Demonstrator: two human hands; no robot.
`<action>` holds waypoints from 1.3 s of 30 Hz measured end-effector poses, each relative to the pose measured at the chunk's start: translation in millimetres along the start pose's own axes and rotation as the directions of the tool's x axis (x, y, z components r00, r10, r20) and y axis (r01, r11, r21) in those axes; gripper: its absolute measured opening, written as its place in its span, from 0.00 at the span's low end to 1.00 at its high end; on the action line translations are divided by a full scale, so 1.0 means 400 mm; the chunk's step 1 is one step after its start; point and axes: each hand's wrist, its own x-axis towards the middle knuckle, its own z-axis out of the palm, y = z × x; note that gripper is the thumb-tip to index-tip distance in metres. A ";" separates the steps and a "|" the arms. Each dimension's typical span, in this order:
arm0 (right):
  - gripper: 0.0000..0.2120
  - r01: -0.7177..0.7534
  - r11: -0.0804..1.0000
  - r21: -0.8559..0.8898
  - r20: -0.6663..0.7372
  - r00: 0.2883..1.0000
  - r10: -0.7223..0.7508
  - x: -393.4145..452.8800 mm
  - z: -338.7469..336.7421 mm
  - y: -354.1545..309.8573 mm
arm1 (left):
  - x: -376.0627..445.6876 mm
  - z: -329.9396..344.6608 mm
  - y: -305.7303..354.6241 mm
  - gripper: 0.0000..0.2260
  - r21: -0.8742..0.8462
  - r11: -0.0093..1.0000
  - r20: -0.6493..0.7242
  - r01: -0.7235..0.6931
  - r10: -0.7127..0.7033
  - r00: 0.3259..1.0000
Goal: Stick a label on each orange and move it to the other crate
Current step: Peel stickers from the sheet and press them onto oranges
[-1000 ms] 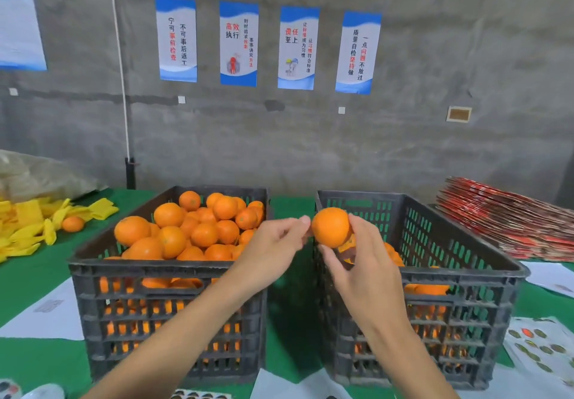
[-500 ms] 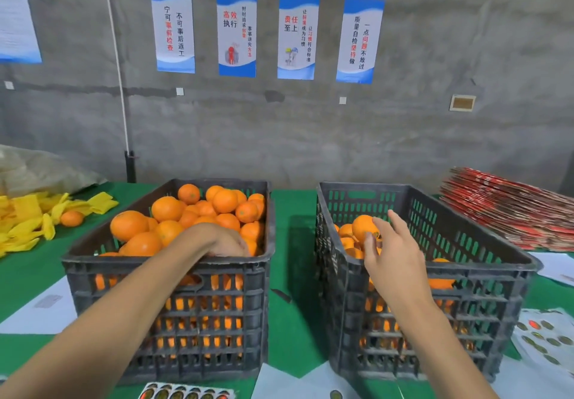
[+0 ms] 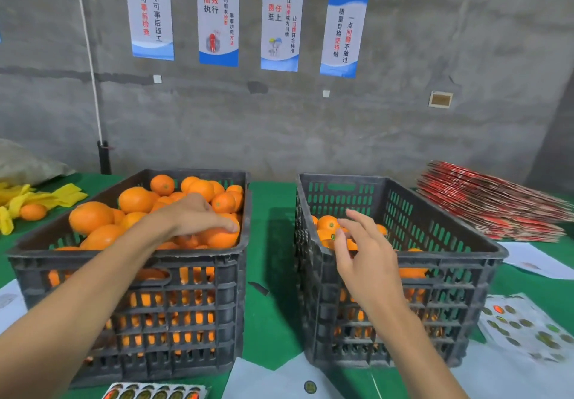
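While the full crate stays my landmark, here is how things stand.

Left crate (image 3: pixel 192 271): black slatted plastic on the green table (image 3: pixel 270 314), heaped to the rim with unlabelled oranges.

Left hand (image 3: pixel 192 215): reaching into that crate at its near right corner, fingers curled down over an orange (image 3: pixel 222 238) on top of the heap; the grip looks closed round the fruit, though the underside is hidden.

Right hand (image 3: pixel 362 252): over the near edge of the right crate (image 3: pixel 450 277), which sits just right of the full one; fingers spread and slack, holding nothing.

Labelled oranges (image 3: pixel 327 223): low in the right crate, far fewer, a small dark sticker visible on one.

Label sheets: one sheet (image 3: pixel 155 394) in front of the left crate, another (image 3: pixel 525 327) to the right of both crates.

Handling, as I judge it: each orange is firm, round, moderately weighty for one hand, with a waxy, dimpled peel that may slip or roll.

Where to take it: fingers and thumb wrapped round the widest part, leaving a smooth cheek bare for the sticker; squeeze lightly to avoid bruising.
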 end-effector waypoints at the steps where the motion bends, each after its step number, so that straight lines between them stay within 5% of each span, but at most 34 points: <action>1: 0.11 0.053 0.998 0.038 -0.019 0.998 -0.052 -0.009 0.005 -0.001 | -0.007 0.002 0.002 0.22 -0.092 0.995 -0.127 -0.040 0.028 0.992; 7: 0.15 0.306 0.940 0.151 -0.083 0.951 -0.296 -0.058 0.057 -0.080 | -0.115 0.057 0.080 0.16 -0.399 0.842 -0.477 -0.363 0.147 0.867; 10: 0.20 0.363 0.914 0.180 -0.054 0.932 -0.359 -0.073 0.063 -0.115 | -0.188 0.094 0.110 0.12 -0.434 0.753 -0.500 -0.494 0.254 0.828; 12: 0.27 0.257 0.905 0.338 0.014 0.960 -0.278 -0.096 0.063 -0.124 | -0.227 0.133 0.115 0.16 -0.541 0.659 -0.453 -0.523 0.295 0.841; 14: 0.31 0.156 0.864 0.478 0.008 0.983 -0.182 -0.133 0.066 -0.118 | -0.255 0.188 0.098 0.22 -0.665 0.580 -0.364 -0.471 0.299 0.882; 18: 0.30 0.172 0.876 0.450 0.015 0.980 -0.200 -0.234 0.089 -0.066 | -0.277 0.346 0.030 0.28 -0.661 0.659 -0.196 -0.359 0.309 0.930; 21: 0.31 -0.026 0.905 0.425 0.303 0.946 -0.115 -0.309 0.110 -0.002 | -0.260 0.467 -0.031 0.30 -0.788 0.596 -0.019 -0.154 0.227 0.974; 24: 0.29 -0.274 0.887 0.371 0.589 0.808 0.003 -0.373 0.133 0.060 | -0.253 0.580 -0.090 0.33 -0.788 0.615 0.103 -0.014 0.154 0.983; 27: 0.16 -0.210 0.939 0.273 0.633 0.774 -0.011 -0.422 0.147 0.115 | -0.264 0.663 -0.135 0.32 -0.728 0.686 0.101 -0.001 0.108 0.989; 33: 0.35 -0.069 0.993 -0.092 0.726 0.678 0.115 -0.463 0.144 0.154 | -0.270 0.691 -0.149 0.30 -0.699 0.714 0.030 0.036 -0.020 0.999; 39: 0.25 -0.119 0.990 -0.076 0.728 0.672 0.137 -0.450 0.171 0.143 | -0.277 0.696 -0.151 0.23 -0.707 0.705 0.024 0.056 -0.055 0.998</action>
